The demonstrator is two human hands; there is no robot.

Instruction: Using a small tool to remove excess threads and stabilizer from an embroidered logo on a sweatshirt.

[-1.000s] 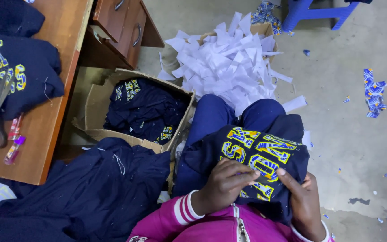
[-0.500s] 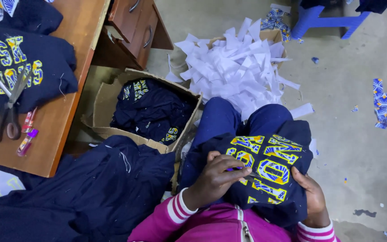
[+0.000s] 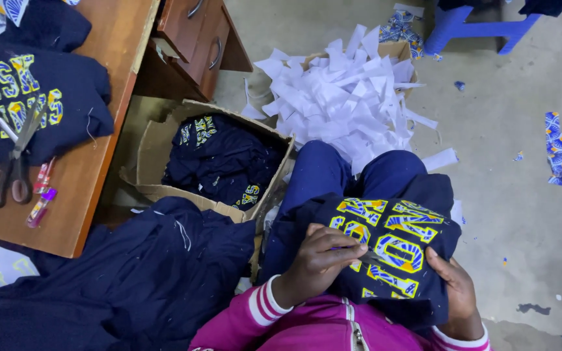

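Down on my left a heap of navy cloth (image 3: 118, 279) spreads over the floor, beside the wooden desk (image 3: 92, 169). Farther off lie the pile of white paper strips (image 3: 343, 104) and the cardboard box (image 3: 147, 146) of folded garments. On my lap lies the navy garment with yellow and blue letters (image 3: 391, 247). My right hand (image 3: 453, 292) grips its near right edge; my left hand (image 3: 320, 257) pinches at the lettering. Scissors (image 3: 11, 156) rest on the desk.
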